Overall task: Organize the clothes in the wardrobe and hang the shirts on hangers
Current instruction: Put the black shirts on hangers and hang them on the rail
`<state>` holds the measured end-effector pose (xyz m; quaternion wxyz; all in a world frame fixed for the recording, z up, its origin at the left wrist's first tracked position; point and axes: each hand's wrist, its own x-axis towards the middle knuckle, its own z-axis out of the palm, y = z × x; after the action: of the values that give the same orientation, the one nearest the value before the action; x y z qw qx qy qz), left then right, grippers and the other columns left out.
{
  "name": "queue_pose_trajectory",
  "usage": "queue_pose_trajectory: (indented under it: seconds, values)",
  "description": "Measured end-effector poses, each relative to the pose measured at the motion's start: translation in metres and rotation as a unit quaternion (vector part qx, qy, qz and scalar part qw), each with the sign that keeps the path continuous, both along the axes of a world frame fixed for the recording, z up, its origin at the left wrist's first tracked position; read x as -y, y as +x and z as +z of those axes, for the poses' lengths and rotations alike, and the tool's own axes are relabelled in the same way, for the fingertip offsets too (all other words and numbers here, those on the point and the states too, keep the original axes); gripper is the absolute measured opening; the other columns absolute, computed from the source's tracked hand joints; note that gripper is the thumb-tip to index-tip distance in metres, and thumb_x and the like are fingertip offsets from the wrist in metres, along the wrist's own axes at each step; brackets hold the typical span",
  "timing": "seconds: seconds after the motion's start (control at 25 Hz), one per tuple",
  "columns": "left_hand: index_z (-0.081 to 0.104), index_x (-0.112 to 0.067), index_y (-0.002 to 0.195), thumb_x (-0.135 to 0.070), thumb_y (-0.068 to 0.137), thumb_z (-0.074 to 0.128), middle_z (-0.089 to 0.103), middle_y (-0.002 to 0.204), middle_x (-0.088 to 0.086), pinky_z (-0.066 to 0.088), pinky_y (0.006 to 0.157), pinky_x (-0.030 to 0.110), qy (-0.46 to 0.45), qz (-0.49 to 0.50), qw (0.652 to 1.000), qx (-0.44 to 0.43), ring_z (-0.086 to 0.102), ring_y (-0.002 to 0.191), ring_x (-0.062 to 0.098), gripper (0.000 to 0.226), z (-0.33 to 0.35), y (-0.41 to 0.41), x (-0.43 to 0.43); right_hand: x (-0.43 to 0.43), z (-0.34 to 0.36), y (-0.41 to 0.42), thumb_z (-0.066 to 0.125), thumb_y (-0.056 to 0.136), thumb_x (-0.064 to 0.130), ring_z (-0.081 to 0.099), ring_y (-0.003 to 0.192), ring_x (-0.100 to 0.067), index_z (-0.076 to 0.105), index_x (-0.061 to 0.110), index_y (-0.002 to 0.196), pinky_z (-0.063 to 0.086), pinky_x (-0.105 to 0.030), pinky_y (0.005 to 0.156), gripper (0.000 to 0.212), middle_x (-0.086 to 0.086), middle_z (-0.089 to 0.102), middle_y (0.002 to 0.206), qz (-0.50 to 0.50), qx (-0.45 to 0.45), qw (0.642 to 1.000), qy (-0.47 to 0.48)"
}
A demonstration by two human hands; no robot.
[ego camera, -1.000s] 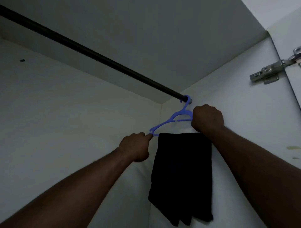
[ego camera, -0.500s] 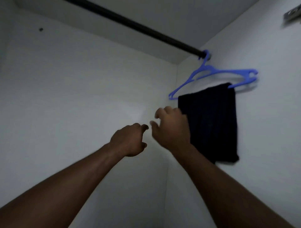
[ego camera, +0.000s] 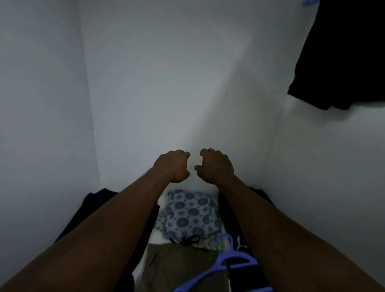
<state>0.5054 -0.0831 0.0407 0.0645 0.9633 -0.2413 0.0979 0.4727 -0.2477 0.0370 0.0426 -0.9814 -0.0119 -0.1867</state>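
Both my hands are free. My left hand (ego camera: 171, 165) and my right hand (ego camera: 215, 166) hover side by side, near each other but not touching. Their fingers are loosely curled around nothing, above the bottom of the wardrobe.

At two o'clock a black garment (ego camera: 341, 54) hangs against the side wall (ego camera: 312, 166). A sliver of its blue hanger (ego camera: 310, 2) shows at the top edge, so I count that piece as done.

At six o'clock the pile waits. A floral piece (ego camera: 190, 214) lies toward the back, with an olive garment (ego camera: 181, 268) in front of it. Dark clothes (ego camera: 98, 206) are heaped at seven o'clock, and more run under my right forearm. A spare hanger (ego camera: 225, 264) lies on the pile at five o'clock, ready to take.

By my reckoning the job is at an early stage: one item is up and several are left to sort. I cannot tell which of them are shirts.
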Motion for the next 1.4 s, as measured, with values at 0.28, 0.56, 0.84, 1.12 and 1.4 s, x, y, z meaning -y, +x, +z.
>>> queue_pose_trajectory:
  seconds: [0.28,0.56,0.84,1.12,1.4]
  values:
    - [0.036,-0.016,0.155,-0.044,0.092,0.065,0.04,0.158,0.008,0.037,0.114,0.048,0.02,0.028,0.998,-0.057,0.041,0.142,0.028,0.075,-0.101,-0.013,-0.028,-0.012,-0.099,-0.012,0.062,0.095,0.047,0.056,0.122,-0.032,0.05,0.013,0.144,0.045,-0.041,0.1,0.061,-0.011,0.059,0.137,0.035,-0.099,0.994,0.032]
    - [0.027,-0.016,0.159,-0.048,0.092,0.062,0.031,0.164,0.005,0.034,0.115,0.054,0.065,0.026,0.994,-0.08,0.034,0.146,0.029,0.083,-0.157,-0.023,-0.025,-0.014,-0.171,-0.029,0.063,0.097,0.042,0.055,0.129,-0.031,0.048,0.01,0.147,0.044,-0.037,0.105,0.061,-0.014,0.055,0.145,0.048,-0.166,0.98,0.101]
    - [0.017,-0.014,0.162,-0.047,0.096,0.061,0.021,0.168,0.006,0.023,0.121,0.058,0.072,0.026,0.992,-0.103,0.021,0.153,0.031,0.086,-0.179,-0.036,-0.019,-0.017,-0.198,-0.039,0.062,0.09,0.043,0.057,0.124,-0.034,0.045,0.014,0.145,0.049,-0.044,0.1,0.064,-0.013,0.054,0.144,0.044,-0.165,0.98,0.107]
    - [0.013,-0.014,0.163,-0.055,0.094,0.059,0.015,0.17,0.008,0.02,0.123,0.058,0.059,0.025,0.991,-0.113,0.016,0.156,0.032,0.093,-0.199,-0.04,-0.015,-0.016,-0.216,-0.04,0.062,0.09,0.052,0.049,0.137,-0.035,0.034,0.016,0.157,0.043,-0.048,0.11,0.081,-0.012,0.047,0.154,0.042,-0.166,0.977,0.128]
    - [0.014,-0.017,0.163,-0.063,0.097,0.049,0.014,0.171,0.005,0.016,0.122,0.062,0.043,0.047,0.988,-0.138,0.014,0.156,0.034,0.088,-0.228,-0.046,-0.016,-0.014,-0.245,-0.046,0.052,0.1,0.051,0.025,0.154,-0.035,0.023,0.02,0.163,0.03,-0.051,0.121,0.076,-0.009,0.028,0.168,0.044,-0.184,0.976,0.104]
